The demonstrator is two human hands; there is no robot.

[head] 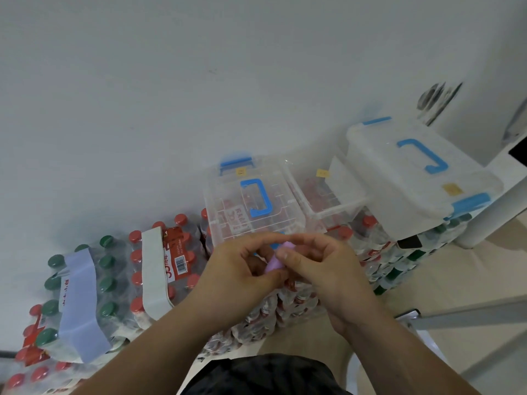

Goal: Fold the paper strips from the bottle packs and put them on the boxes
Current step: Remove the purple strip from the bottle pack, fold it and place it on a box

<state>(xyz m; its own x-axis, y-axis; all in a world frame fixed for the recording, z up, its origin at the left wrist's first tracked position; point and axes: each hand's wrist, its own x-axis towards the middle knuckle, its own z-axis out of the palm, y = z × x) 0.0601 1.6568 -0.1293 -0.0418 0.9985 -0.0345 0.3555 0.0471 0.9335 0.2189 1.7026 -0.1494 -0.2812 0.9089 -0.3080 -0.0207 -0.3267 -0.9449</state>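
At centre frame, head view: left hand (242, 269) and right hand (322, 269) meet above the bottle packs. Both pinch a small, folded-up purple paper strip (278, 259) between thumb and fingers. The strip is held low in front of a clear box (228, 195) with a blue handle, not on it.

Lower left of frame: a pale blue strip (81, 303) lies across a green-capped bottle pack (108, 283). Just right of it, a white strip (155, 272) lies across a red-capped pack (185, 252).

Right of the clear box: a second clear box (319, 195). Upper right: a frosted box (379, 166) with a blue handle.
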